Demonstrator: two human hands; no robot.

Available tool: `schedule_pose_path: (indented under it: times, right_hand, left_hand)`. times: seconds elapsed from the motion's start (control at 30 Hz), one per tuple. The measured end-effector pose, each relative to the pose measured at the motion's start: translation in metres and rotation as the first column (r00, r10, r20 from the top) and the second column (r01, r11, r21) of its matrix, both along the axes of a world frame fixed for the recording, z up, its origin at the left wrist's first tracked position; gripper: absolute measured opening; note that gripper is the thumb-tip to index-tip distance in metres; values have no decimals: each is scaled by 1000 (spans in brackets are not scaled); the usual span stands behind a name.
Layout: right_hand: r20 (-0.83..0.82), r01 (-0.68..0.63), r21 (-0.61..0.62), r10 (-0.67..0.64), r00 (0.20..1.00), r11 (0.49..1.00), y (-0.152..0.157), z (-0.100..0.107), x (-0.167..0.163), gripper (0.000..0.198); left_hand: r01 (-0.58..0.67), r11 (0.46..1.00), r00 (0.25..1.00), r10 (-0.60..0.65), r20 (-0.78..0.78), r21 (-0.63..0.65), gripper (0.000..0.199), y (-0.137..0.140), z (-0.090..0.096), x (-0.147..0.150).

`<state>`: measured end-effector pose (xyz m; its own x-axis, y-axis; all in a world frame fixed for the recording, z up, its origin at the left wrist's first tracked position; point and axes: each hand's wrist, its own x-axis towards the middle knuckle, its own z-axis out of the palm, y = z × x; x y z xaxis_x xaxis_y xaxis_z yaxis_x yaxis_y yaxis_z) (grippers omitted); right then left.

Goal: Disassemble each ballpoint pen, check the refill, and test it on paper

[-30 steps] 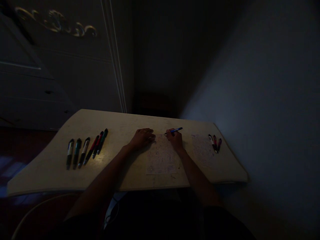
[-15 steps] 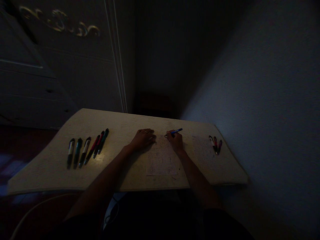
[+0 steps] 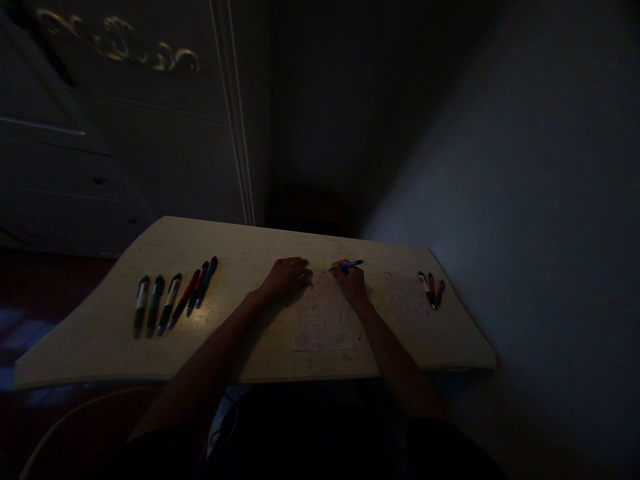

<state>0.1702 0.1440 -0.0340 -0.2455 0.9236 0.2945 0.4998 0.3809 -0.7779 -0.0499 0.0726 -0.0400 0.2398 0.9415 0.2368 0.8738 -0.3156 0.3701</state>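
Note:
A blue pen [image 3: 354,264] is pinched in my right hand [image 3: 351,283], its tip at the upper part of a sheet of paper [image 3: 324,320]. Dense marks cover the sheet; in this dim light I cannot read them. My left hand [image 3: 286,277] lies flat with its fingers stretched, the fingertips at the paper's upper left edge. It holds nothing. A second marked sheet [image 3: 406,303] lies to the right of my right forearm.
Several pens [image 3: 171,303] in dark, green and red lie side by side at the table's left. Three more pens [image 3: 432,291] rest near the right edge. A pale wall [image 3: 550,200] borders the table [image 3: 250,247] on the right; a cabinet [image 3: 165,147] stands behind at left.
The pen's back end has tipped slightly lower and to the left in my right hand. My left hand and the paper have stayed in place.

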Motion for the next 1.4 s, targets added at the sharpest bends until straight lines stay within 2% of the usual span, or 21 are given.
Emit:
schedule_pose_path:
  times: [0.2,0.4,0.6,0.7,0.83,0.93,1.0,1.23,1.4]
  right_hand:
    - [-15,-18,-16,18,1000,1000,-1,0,-1,35]
    - [46,0,59,-2,999,998,2,-1,0,31]
    - [18,-3,-35,4,1000,999,1,-1,0,26]
    - [2,-8,-25,8,1000,1000,-1,0,-1,28]
    - [20,73,59,-74,997,996,1,0,0,29]
    - [-19,139,64,-138,990,988,4,-1,1,31]
    - [-62,121,35,-119,991,992,3,-2,1,33]
    - [-124,-74,-21,71,990,997,-6,1,-5,39]
    - [-128,-59,9,59,990,998,-2,-2,-5,37]
  left_hand:
    - [-3,1000,1000,3,17,22,30,1,-2,0]
    - [9,1000,1000,-10,22,28,33,1,-3,-1]
    - [-16,1000,1000,16,6,6,33,1,-4,0]
    - [-12,1000,1000,12,5,9,33,1,-3,0]
    - [-5,1000,1000,5,6,17,33,1,-3,0]
    - [-8,1000,1000,8,1,21,33,1,-4,0]
    - [-10,1000,1000,10,3,24,32,1,-3,0]
    - [-5,1000,1000,4,21,11,31,-1,1,1]
    - [5,999,993,-10,114,46,34,0,2,-1]
